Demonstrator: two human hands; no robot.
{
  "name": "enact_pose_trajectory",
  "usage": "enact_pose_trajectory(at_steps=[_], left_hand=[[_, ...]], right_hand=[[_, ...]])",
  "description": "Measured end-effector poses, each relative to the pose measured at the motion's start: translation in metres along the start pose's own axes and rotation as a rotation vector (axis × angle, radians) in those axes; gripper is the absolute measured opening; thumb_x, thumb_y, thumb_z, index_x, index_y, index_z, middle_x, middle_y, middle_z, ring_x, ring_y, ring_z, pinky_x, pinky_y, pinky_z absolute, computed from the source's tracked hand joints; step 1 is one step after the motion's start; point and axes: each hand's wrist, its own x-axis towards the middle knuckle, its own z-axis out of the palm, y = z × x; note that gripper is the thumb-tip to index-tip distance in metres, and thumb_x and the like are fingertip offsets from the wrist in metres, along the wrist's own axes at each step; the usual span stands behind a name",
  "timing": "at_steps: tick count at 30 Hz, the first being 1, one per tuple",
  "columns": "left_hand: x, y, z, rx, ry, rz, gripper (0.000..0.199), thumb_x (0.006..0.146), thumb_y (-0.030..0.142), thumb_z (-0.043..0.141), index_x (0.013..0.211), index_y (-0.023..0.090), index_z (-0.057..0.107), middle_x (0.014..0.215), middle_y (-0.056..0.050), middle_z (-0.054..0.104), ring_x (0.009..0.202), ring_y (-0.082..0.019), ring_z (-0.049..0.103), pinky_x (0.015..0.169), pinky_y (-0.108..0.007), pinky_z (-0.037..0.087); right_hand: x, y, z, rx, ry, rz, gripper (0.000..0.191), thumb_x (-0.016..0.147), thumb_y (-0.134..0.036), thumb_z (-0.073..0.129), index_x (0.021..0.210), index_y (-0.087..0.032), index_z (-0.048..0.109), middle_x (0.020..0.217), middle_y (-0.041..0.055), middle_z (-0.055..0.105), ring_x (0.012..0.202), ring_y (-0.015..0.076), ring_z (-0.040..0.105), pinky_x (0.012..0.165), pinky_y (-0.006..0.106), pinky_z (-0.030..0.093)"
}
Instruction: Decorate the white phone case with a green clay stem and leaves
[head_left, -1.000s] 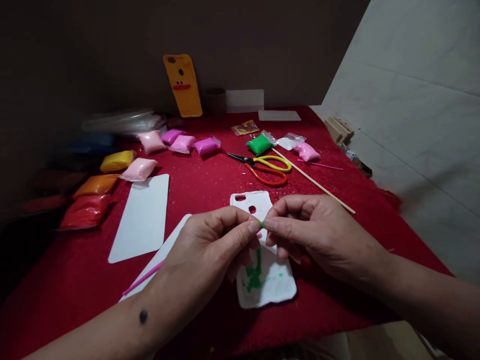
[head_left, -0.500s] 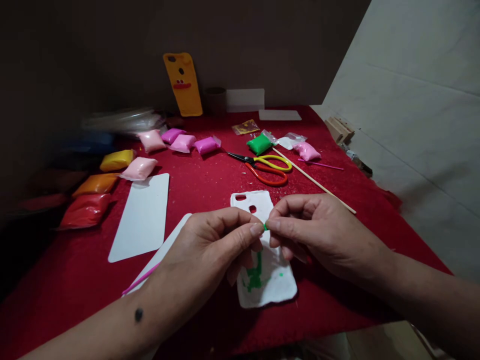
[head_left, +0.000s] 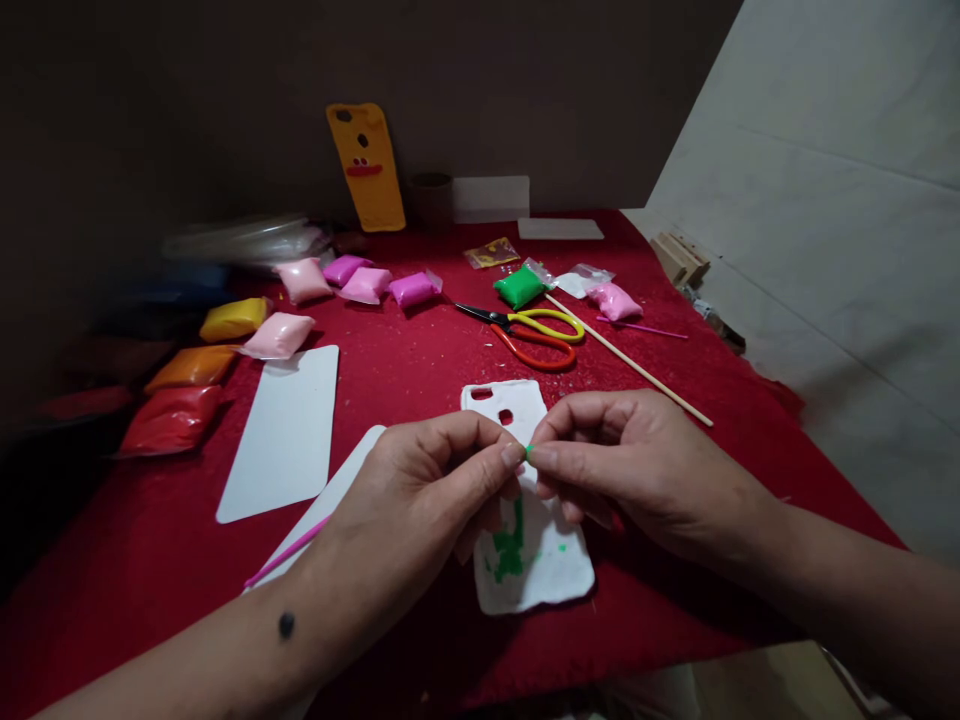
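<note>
Between the fingertips of both hands is a tiny piece of green clay (head_left: pixel 529 452). My left hand (head_left: pixel 450 480) is closed, thumb and forefinger pinching it from the left. From the right, my right hand (head_left: pixel 615 450) pinches the same bit, also closed. Below them a white phone case (head_left: pixel 551 585) lies flat on the red cloth, its camera cutouts at the far end. Green clay (head_left: pixel 508 552) is smeared on the lower part of the case, and a small green dot (head_left: pixel 562 548) sits near its right side. The hands hide the middle of the case.
Scissors (head_left: pixel 525 330) and a wooden stick (head_left: pixel 630 360) lie beyond the hands. A green clay packet (head_left: pixel 520 287) rests behind the scissors. White boards (head_left: pixel 289 430) and a pink tool (head_left: pixel 289 552) are at left, with several coloured clay packets (head_left: pixel 234 320). A yellow phone case (head_left: pixel 367 195) leans at the back.
Both hands stay almost in place over the white case. The fingertips have shifted slightly around the green clay piece.
</note>
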Motion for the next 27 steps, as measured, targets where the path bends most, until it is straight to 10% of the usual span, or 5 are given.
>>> enact_pose_trajectory(at_steps=[27], left_hand=[[-0.002,0.006,-0.011,0.193,0.119,0.187,0.023,0.085,0.032,0.059,0.067,0.019,0.064,0.059,0.006,0.056,0.052,-0.005,0.045,0.047,-0.013,0.035]], right_hand=[[-0.006,-0.003,-0.005,-0.228,0.031,-0.059,0.011,0.08,-0.018,0.061,0.071,-0.015,0.066,0.061,-0.002,0.06,0.053,0.0053,0.049,0.047,0.013,0.038]])
